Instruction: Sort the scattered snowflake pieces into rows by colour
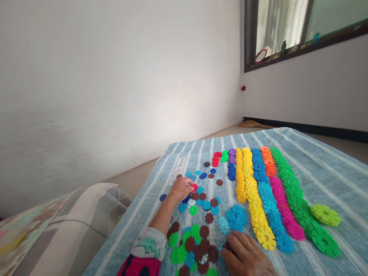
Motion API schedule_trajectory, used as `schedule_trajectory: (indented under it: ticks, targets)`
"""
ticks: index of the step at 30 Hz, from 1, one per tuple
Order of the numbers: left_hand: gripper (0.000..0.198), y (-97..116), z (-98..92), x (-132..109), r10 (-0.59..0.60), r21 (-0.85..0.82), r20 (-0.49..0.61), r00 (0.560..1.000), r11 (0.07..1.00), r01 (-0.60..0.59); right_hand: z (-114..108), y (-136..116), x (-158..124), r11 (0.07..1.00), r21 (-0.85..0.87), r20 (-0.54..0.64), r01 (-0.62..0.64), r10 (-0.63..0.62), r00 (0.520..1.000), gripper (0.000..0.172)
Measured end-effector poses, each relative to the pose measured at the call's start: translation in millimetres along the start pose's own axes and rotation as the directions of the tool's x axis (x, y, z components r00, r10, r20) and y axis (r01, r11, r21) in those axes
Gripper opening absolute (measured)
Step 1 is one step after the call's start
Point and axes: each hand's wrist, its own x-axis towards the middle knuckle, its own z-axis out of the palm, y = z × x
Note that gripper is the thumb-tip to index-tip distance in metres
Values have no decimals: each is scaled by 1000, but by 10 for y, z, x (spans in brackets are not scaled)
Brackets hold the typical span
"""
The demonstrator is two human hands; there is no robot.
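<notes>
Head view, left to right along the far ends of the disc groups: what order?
Red discs → green discs → purple discs → narrow yellow row → wide yellow row → blue row → orange row → long green row.

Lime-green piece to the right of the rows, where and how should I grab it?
I'd pinch the right rim of the lime-green piece, from the right, with your right hand. That edge lies over striped cloth, while the left edge sits beside the green row. It lies nearly flat, so a fingertip may need to slip underneath.
</notes>
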Motion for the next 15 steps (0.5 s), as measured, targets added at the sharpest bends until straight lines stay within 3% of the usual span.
schedule_trajectory:
  ticks: [5, 15]
  targets:
    - [28, 39, -7, 4, -5, 123, 24, 1000, 992, 2, 35, 20, -43, 1000, -20, 19, 16, -15, 1000, 33]
    - [16, -5, 52, 30, -23, 62, 3, 1000, 998, 23, 6, 20, 36, 998, -56, -29, 35, -36, 999, 34]
